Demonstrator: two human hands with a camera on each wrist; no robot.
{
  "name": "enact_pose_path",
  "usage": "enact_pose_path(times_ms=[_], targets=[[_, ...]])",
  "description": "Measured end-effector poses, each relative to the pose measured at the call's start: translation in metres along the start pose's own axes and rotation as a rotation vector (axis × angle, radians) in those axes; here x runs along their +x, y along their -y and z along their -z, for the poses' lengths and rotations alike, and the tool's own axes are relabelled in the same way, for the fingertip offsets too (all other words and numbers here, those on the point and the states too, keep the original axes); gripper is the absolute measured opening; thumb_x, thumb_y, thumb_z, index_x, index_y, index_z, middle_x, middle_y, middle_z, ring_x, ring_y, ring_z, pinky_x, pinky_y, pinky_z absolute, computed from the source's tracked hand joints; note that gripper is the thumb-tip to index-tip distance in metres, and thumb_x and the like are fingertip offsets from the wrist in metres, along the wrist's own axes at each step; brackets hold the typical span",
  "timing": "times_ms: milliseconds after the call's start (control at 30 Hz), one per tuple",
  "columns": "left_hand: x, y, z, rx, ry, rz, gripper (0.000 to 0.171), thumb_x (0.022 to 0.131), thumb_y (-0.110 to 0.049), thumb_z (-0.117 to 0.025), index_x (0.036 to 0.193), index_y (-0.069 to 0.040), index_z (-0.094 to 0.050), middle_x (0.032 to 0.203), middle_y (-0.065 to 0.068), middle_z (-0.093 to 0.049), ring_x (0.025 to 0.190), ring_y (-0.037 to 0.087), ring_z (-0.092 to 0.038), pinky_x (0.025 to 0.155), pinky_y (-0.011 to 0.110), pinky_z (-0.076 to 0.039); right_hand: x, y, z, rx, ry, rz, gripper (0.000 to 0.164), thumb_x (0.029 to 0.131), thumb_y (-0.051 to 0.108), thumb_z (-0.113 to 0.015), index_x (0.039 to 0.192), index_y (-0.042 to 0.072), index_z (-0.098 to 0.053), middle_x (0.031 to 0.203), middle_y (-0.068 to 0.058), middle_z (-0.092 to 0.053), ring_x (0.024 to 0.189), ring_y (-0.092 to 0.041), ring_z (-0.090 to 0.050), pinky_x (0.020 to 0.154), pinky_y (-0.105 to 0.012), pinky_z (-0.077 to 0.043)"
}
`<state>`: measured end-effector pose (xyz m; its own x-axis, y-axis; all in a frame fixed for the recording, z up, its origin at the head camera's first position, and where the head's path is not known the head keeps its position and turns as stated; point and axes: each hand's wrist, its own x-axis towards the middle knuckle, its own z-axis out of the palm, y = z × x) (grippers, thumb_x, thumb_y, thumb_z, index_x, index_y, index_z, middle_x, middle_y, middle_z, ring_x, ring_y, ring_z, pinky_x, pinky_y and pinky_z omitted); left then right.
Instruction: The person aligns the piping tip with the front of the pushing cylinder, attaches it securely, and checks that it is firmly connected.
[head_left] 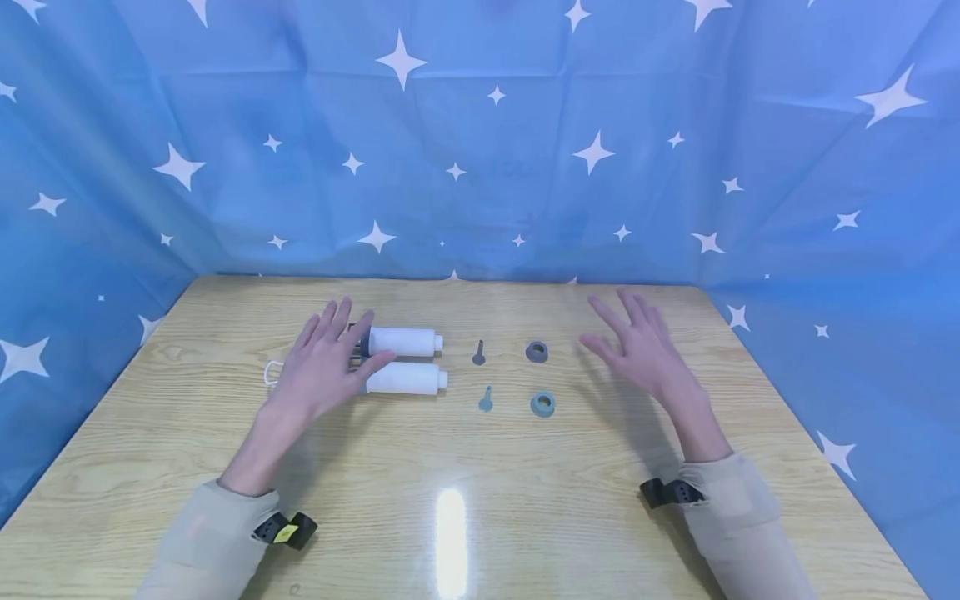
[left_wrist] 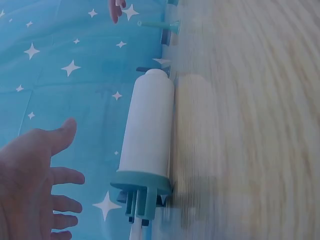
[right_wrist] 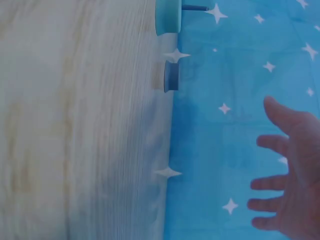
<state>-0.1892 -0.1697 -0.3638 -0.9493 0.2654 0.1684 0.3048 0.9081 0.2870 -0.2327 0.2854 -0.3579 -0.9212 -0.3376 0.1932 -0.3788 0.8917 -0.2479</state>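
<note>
My left hand (head_left: 322, 358) is held with its fingers spread over the left ends of two white cylinders, hiding part of them. The nearer cylinder (head_left: 402, 378) has a teal collar (left_wrist: 142, 181) with prongs and a shaft, seen in the left wrist view. The farther cylinder (head_left: 402, 342) has a dark collar. Past the hand, a white loop handle (head_left: 267, 372) sticks out. My right hand (head_left: 641, 346) is raised, fingers apart and holding nothing, to the right of a dark ring cap (head_left: 529, 354) and a teal ring cap (head_left: 536, 409).
Between cylinders and ring caps stand a dark funnel-shaped nozzle (head_left: 479, 358) and a teal one (head_left: 486, 403). Everything sits on a wood-grain table (head_left: 375, 500). A blue cloth with white stars (head_left: 480, 200) hangs behind the table and along its sides.
</note>
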Motion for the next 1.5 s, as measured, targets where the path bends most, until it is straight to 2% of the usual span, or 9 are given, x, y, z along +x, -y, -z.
enact_pose_path(times_ms=[333,500,700,900,1167,1333,1500], targets=[[0.004,-0.017,-0.007,-0.073,0.011,-0.045,0.083,0.099,-0.066,-0.044,0.155,-0.006,-0.038,0.162,0.026,-0.022,0.151,0.041,-0.014,0.122,0.055,-0.012,0.001,0.009,-0.007,0.099,0.05,0.012,0.07,0.102,0.055,-0.049,0.161,0.025,-0.026,0.161,-0.028,-0.02,0.144,-0.054,-0.022,0.11,-0.074,-0.02],[0.005,-0.027,-0.011,-0.113,-0.017,-0.097,0.079,0.099,-0.063,-0.047,0.153,-0.005,-0.042,0.16,0.025,-0.028,0.148,0.043,-0.024,0.119,0.058,-0.019,0.001,0.015,-0.01,0.142,0.09,0.021,0.07,0.103,0.055,-0.048,0.162,0.029,-0.022,0.161,-0.025,-0.024,0.139,-0.054,-0.032,0.105,-0.075,-0.028],[0.008,-0.036,-0.02,-0.146,-0.073,-0.191,0.069,0.099,-0.056,-0.054,0.145,-0.004,-0.052,0.151,0.024,-0.044,0.139,0.044,-0.04,0.115,0.058,-0.029,-0.001,0.021,-0.014,0.167,0.139,0.013,0.069,0.102,0.055,-0.048,0.162,0.028,-0.025,0.158,-0.023,-0.03,0.134,-0.05,-0.042,0.101,-0.073,-0.036],[0.011,-0.046,-0.028,-0.195,-0.053,-0.239,0.066,0.1,-0.054,-0.055,0.143,-0.004,-0.055,0.145,0.02,-0.053,0.135,0.04,-0.048,0.111,0.054,-0.037,-0.001,0.027,-0.018,0.208,0.169,0.024,0.066,0.102,0.052,-0.053,0.16,0.028,-0.031,0.154,-0.019,-0.039,0.124,-0.038,-0.055,0.094,-0.063,-0.048],[0.015,-0.059,-0.035,-0.211,-0.022,-0.293,0.062,0.101,-0.049,-0.055,0.14,-0.002,-0.056,0.141,0.018,-0.056,0.132,0.037,-0.051,0.11,0.05,-0.04,-0.001,0.033,-0.022,0.275,0.246,0.093,0.064,0.101,0.049,-0.057,0.154,0.015,-0.042,0.145,-0.021,-0.049,0.113,-0.033,-0.062,0.089,-0.052,-0.053],[0.018,-0.065,-0.04,-0.241,0.028,-0.299,0.061,0.102,-0.05,-0.054,0.142,-0.004,-0.055,0.143,0.019,-0.055,0.134,0.037,-0.05,0.112,0.05,-0.038,0.0,0.036,-0.025,0.334,0.296,0.165,0.058,0.099,0.037,-0.065,0.145,0.005,-0.051,0.137,-0.02,-0.056,0.109,-0.032,-0.063,0.09,-0.048,-0.054],[0.02,-0.072,-0.047,-0.262,0.044,-0.34,0.059,0.102,-0.046,-0.056,0.14,-0.001,-0.056,0.139,0.018,-0.058,0.131,0.035,-0.052,0.112,0.047,-0.039,0.001,0.039,-0.027,0.344,0.369,0.208,0.055,0.096,0.034,-0.07,0.138,0.001,-0.056,0.124,-0.017,-0.062,0.106,-0.03,-0.063,0.087,-0.044,-0.055]])
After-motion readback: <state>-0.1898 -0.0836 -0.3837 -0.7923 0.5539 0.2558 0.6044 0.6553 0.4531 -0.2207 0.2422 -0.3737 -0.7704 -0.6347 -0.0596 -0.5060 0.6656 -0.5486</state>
